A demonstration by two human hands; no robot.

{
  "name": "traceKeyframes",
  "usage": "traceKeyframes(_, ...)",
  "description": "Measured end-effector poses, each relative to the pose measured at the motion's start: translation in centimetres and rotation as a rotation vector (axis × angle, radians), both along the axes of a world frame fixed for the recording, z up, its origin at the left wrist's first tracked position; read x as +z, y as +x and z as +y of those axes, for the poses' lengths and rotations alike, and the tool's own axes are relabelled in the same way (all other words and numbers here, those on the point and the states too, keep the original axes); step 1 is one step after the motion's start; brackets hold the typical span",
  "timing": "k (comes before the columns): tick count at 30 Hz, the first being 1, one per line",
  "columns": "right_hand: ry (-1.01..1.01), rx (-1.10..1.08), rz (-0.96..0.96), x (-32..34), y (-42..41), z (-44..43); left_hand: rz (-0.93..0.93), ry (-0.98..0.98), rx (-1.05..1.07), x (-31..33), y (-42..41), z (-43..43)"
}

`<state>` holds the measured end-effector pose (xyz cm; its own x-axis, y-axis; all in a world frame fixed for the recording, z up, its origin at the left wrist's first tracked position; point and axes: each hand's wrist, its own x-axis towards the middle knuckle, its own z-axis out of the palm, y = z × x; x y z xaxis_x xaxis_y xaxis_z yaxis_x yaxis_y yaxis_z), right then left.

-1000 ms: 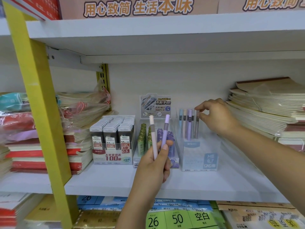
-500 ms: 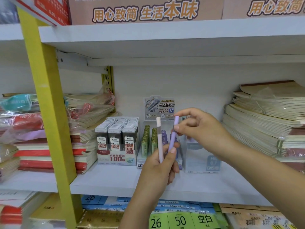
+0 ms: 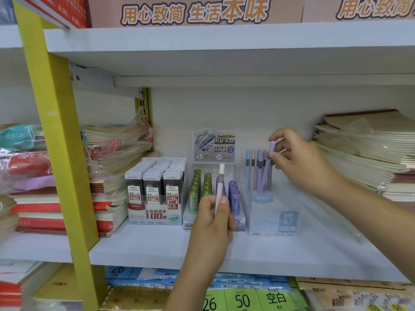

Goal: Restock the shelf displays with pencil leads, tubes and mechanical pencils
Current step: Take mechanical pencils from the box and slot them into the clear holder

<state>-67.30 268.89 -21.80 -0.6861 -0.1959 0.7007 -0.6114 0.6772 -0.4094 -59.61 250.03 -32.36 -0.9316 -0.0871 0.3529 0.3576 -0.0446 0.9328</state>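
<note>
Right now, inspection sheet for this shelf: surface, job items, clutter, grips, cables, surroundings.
Surface: white shelf, carries three displays.
Job's things: lead cases on the left; green and purple tubes in the middle; pencil box on the right, pencils upright inside.
Clutter: nothing seen.
Grips: left hand holds pink pencil upright; right hand pinches purple pencil, tilted, lower end in pencil box.
Cables: nothing seen.
Surroundings: notebooks stacked on both sides; yellow post on the left.

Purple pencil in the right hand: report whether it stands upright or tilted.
Tilted. The purple pencil leans rightward, its top pinched by the right hand, its lower end among upright pencils in the clear display box.
</note>
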Motion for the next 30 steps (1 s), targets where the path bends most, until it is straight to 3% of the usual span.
traceKeyframes(7,0.012,0.023,0.024,-0.5,-0.6,-0.1,-0.003,0.031,-0.022,0.1,-0.1,-0.2)
traceKeyframes(14,-0.006,0.053,-0.084,-0.5,-1.2,-0.2,-0.01,0.053,-0.021,0.3,0.1,-0.1)
traceKeyframes(20,-0.007,-0.077,0.059,-0.1,-1.5,-0.7,-0.02,0.058,-0.027,0.5,0.3,0.0)
traceKeyframes(25,0.197,-0.171,0.018,-0.5,-1.2,-1.4,-0.021,0.063,-0.02,0.8,0.6,-0.1)
traceKeyframes(27,0.249,-0.225,0.107,-0.4,-0.7,-1.3,-0.007,0.081,-0.015,0.9,0.7,0.0)
traceKeyframes(29,0.142,-0.191,0.203,-0.1,0.5,-1.2,0.022,0.102,0.002,1.3,0.9,0.4)
traceKeyframes(30,0.019,-0.082,0.157,0.1,1.5,-1.3,0.042,0.092,0.02,1.5,0.9,0.6)
